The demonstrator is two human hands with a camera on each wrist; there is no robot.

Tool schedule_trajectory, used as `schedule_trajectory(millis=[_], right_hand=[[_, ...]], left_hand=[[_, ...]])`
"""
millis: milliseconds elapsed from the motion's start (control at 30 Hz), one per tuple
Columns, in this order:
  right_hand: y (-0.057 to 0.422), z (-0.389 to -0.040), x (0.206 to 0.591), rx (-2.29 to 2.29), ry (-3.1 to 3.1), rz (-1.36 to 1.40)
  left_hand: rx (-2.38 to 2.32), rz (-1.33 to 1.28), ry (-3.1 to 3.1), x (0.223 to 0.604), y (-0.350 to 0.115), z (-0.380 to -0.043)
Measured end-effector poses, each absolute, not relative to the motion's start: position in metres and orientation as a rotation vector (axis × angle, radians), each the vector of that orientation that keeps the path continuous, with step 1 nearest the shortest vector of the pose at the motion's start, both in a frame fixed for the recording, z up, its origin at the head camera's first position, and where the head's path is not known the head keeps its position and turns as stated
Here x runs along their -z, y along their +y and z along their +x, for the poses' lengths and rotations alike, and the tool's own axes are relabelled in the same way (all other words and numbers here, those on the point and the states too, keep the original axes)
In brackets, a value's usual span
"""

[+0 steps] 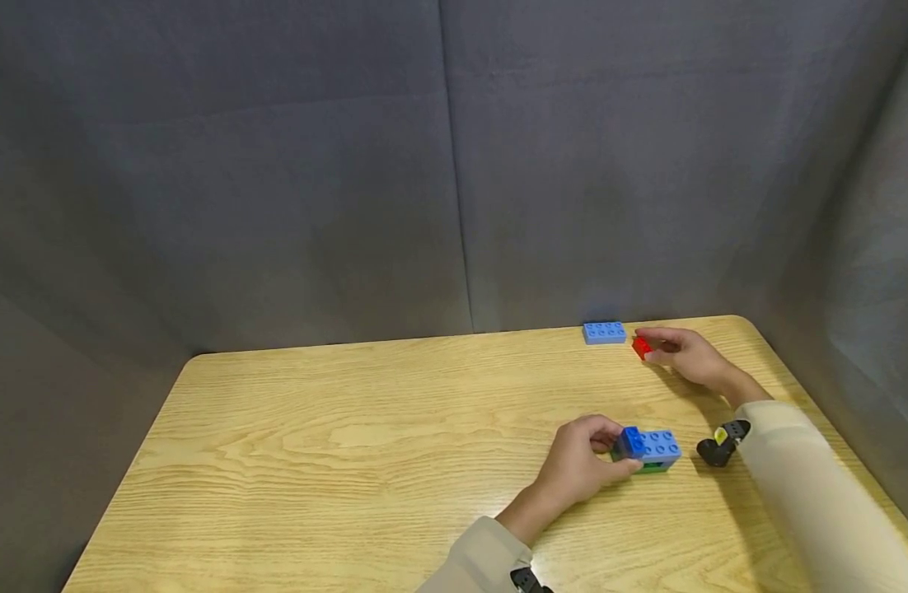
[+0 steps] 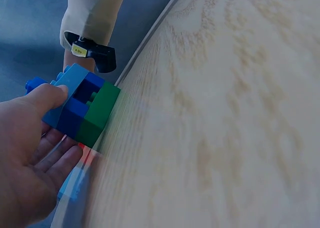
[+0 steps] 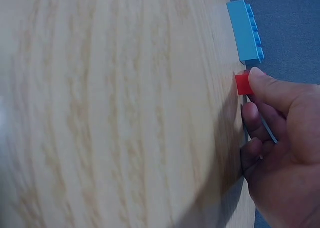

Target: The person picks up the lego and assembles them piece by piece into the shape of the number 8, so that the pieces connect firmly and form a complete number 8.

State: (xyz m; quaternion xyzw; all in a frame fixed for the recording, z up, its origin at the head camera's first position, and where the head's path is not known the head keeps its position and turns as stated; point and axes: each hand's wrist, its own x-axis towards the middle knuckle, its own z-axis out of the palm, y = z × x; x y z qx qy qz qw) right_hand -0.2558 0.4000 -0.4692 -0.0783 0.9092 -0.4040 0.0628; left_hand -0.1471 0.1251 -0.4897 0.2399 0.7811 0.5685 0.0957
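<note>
My left hand (image 1: 576, 463) grips a stack of toy building bricks (image 1: 660, 446) by its left end, thumb on the near side. In the left wrist view the stack shows a green brick (image 2: 101, 114) at the bottom, dark blue bricks with a gap between them, and a light blue brick (image 2: 71, 78) above. A small dark blue brick (image 1: 632, 442) sits on top at the left end. Farther back, my right hand (image 1: 691, 356) pinches a small red brick (image 1: 641, 348) between thumb and fingers, close over the tabletop.
A separate light blue brick (image 1: 605, 333) with two rows of studs lies at the table's back edge, just left of the red one. Grey curtains (image 1: 313, 206) hang behind and beside the wooden table (image 1: 313, 461). A black wrist camera (image 1: 717, 451) sticks out from the right sleeve.
</note>
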Motion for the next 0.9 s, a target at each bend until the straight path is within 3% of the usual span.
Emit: schedule_trajectory(millis=[900], right_hand=[[0.3975, -0.2548, 0.4725, 1.206, 2.775, -0.172]], left_hand=[[-1.678, 0.723, 2.330, 0.4932, 0.1242, -0.1478]])
